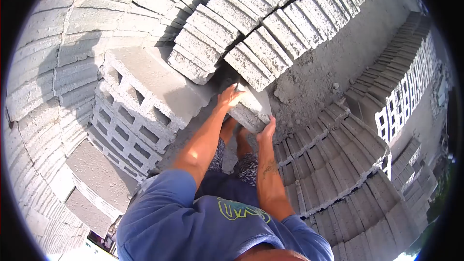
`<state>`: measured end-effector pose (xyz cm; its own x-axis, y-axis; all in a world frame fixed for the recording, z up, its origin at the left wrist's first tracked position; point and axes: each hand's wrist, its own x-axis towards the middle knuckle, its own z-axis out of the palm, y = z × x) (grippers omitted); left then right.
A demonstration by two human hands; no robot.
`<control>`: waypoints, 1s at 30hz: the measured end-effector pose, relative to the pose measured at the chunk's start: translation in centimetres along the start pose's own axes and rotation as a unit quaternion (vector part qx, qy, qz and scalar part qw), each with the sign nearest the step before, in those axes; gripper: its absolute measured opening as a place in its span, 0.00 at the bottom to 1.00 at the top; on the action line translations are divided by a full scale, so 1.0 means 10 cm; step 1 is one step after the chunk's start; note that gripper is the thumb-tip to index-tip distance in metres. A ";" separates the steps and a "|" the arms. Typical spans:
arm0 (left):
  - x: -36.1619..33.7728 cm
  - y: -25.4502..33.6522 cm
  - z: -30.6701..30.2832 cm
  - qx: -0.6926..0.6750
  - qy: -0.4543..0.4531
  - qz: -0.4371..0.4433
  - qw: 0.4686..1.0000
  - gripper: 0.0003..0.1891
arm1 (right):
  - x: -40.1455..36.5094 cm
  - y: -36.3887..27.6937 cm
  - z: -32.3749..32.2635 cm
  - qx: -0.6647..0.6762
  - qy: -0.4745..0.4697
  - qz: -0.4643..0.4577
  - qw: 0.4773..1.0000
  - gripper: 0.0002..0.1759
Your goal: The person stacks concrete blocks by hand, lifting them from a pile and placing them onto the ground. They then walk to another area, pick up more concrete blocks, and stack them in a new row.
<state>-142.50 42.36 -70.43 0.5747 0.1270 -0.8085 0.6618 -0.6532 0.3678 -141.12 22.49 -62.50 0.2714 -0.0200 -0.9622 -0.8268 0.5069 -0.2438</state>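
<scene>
The right hand [266,129] and left hand [231,96] clasp opposite ends of a concrete block [249,111] before the legs [244,150]; likely heavy, stiff and rough, it seems best held there; stacked slabs [300,24] lie beyond.

1. The left grip [230,97], a bare hand, held one end of a grey concrete block [254,103], and the right grip [267,129] held the other.
2. The concrete block was near the person's lower legs [244,145].
3. Just ahead ran two rows of blocks [290,29] packed side by side, with rubble [292,89] next to them.
4. On the left rose a stack of hollow blocks [128,136] with open cells; a shadow [67,63] fell across the block wall [36,116] beyond.
5. More rows [333,152] stood on the right.
6. The person wore a blue T-shirt [203,227].
</scene>
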 end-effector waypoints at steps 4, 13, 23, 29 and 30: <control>-1.48 0.82 -0.59 -0.165 0.013 -0.053 0.985 0.42 | -0.90 -0.19 -0.40 -0.030 0.005 -0.015 0.999 0.28; -3.79 1.46 -1.22 -0.205 0.143 0.066 0.966 0.39 | -3.37 -0.49 -0.66 -0.060 -0.100 -0.074 0.990 0.28; -6.39 1.23 -1.33 -0.102 0.548 0.143 0.818 0.38 | -4.52 0.17 -0.54 -0.076 -0.348 -0.038 0.934 0.27; -6.45 0.80 -1.60 0.012 0.564 0.023 0.825 0.35 | -4.00 1.35 0.21 -0.068 -0.436 0.139 0.886 0.26; -6.31 0.63 -1.57 0.025 0.564 0.015 0.825 0.35 | -3.86 1.56 0.28 -0.027 -0.452 0.189 0.871 0.25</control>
<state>-167.09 41.94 -9.90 0.6915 0.7058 0.1539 0.6341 -0.6951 0.3386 -163.11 33.63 -28.79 0.2308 0.8392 -0.4924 -0.9569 0.2874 0.0413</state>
